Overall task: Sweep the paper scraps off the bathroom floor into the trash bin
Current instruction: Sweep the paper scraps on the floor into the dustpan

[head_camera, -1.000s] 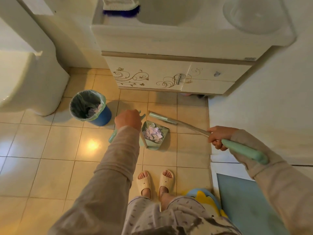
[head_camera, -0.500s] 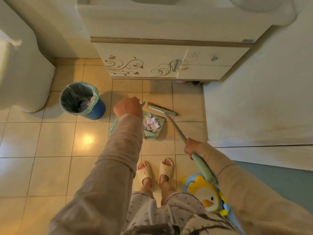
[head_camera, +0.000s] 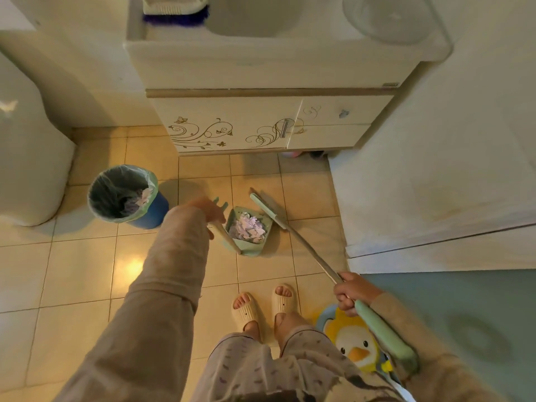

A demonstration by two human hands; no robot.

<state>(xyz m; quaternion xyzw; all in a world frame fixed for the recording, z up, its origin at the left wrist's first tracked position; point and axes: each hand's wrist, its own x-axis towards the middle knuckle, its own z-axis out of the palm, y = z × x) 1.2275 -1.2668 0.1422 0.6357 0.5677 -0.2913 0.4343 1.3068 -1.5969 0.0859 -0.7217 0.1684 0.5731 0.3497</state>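
Beige tiles cover the bathroom floor [head_camera: 87,271], with a white toilet [head_camera: 26,169] at the left and a vanity cabinet [head_camera: 232,126] with gold swirl decals along the far wall. A blue trash bin [head_camera: 156,210] with a pale green liner stands on the floor between the toilet and the cabinet; some paper scraps already lie inside it.

Right of the bin, a light green dustpan [head_camera: 252,248] sits on the tiles, its pan heaped with pale lilac paper scraps [head_camera: 248,229]. Its long handle slants up and to the left from the pan. The left hand [head_camera: 207,211], blurred, grips this handle near the top, with the comb-toothed end sticking out above the fingers.

The right hand [head_camera: 352,291] is closed around the shaft of a broom [head_camera: 304,245], just above its green grip. The broom's narrow green head rests on the floor just beside the dustpan's right edge, and the shaft runs back diagonally toward the person.

Two feet in cream slippers [head_camera: 246,307] stand below the dustpan. A mat with a yellow bird picture [head_camera: 352,340] lies to their right, partly under the broom's grip. A scrub brush with blue bristles [head_camera: 174,13] sits on top of the vanity.
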